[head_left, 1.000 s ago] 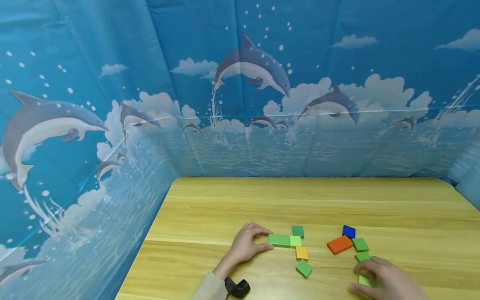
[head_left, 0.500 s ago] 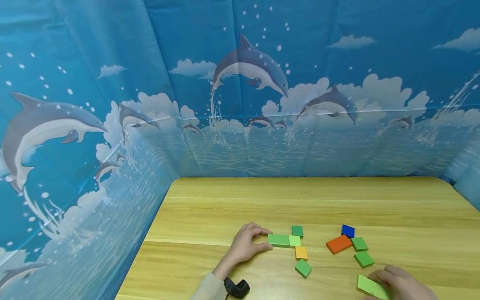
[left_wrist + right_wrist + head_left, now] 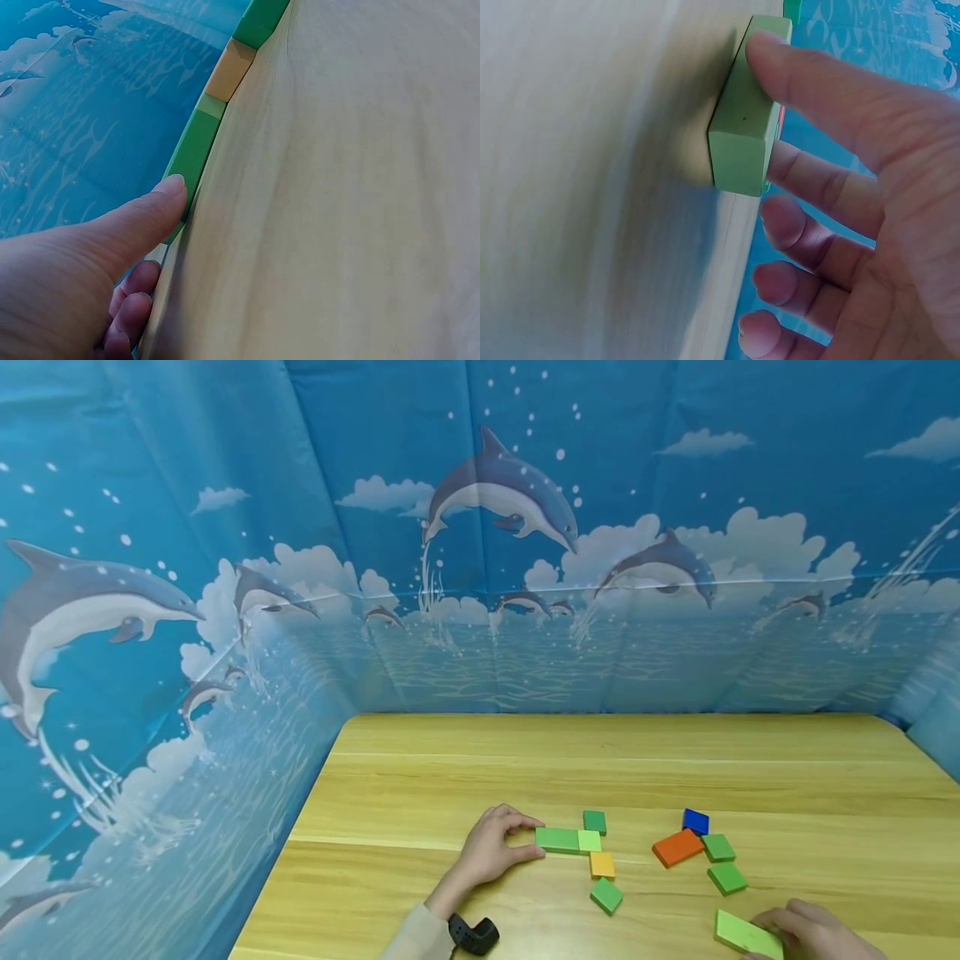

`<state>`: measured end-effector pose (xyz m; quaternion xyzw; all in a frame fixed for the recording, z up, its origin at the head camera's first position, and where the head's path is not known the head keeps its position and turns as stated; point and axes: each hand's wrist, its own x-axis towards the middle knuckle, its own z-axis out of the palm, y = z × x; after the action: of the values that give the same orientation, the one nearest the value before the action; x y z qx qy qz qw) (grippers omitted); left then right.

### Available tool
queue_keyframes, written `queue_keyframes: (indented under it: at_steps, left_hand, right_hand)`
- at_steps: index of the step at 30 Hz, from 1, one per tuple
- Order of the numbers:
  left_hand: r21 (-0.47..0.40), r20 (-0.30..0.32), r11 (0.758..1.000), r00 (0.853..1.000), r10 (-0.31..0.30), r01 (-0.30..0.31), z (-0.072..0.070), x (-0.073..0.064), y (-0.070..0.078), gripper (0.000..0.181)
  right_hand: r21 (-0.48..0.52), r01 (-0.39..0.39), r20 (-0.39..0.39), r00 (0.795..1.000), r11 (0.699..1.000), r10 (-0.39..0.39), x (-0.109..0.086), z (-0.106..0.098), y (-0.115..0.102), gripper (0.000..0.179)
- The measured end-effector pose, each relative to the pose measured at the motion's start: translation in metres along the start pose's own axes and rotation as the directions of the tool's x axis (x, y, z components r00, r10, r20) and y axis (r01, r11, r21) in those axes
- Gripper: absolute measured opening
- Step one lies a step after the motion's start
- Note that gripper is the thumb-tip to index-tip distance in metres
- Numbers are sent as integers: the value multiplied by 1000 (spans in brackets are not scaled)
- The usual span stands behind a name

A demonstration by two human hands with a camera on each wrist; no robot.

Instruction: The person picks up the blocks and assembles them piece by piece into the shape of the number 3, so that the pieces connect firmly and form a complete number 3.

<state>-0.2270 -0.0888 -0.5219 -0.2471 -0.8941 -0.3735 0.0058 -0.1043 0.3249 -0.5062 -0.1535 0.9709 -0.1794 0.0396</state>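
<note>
My left hand (image 3: pixel 495 847) pinches the left end of a flat green rectangular block (image 3: pixel 557 840), its thumb along the near side in the left wrist view. A light green square block (image 3: pixel 589 842) adjoins that block's right end. A small green block (image 3: pixel 595 822) lies behind it, and a yellow-orange square block (image 3: pixel 602 865) and another green block (image 3: pixel 607 896) lie in front. At the lower right, my right hand (image 3: pixel 810 931) pinches a light green rectangular block (image 3: pixel 746 933) between thumb and index finger; its other fingers hang loosely bent in the right wrist view.
Right of the middle, an orange-red rectangular block (image 3: pixel 678 848), a blue block (image 3: pixel 696 822) and two green blocks, one nearer (image 3: pixel 727 878), lie on the wooden table (image 3: pixel 450 760). A black wristband (image 3: pixel 474 935) is at the left wrist. A dolphin-print curtain (image 3: pixel 495 652) encloses the table.
My right hand has drawn the light green rectangular block toward the lower right, away from the green blocks, uncovering the nearer one. My left hand keeps its place.
</note>
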Motion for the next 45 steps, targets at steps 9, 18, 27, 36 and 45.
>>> queue_keyframes:
  at_steps: [9,18,27,36,45]
  left_hand:
    - [1,-8,1000,1000,15,-15,0,2,0,37]
    - [4,-11,1000,1000,10,-10,-1,2,0,37]
    - [6,-4,1000,1000,-1,1,-1,1,0,36]
    - [-2,3,1000,1000,-3,3,-1,0,1,37]
    - [1,-1,1000,1000,0,0,-1,0,0,37]
  right_hand:
    - [31,142,-68,988,989,-139,9,4,-17,31]
    - [26,168,-112,980,985,-164,20,11,-49,33]
    - [74,190,30,981,979,-193,36,11,-73,40]
    - [98,301,42,951,949,-306,52,13,-99,36]
    - [104,365,72,925,925,-373,66,16,-124,47]
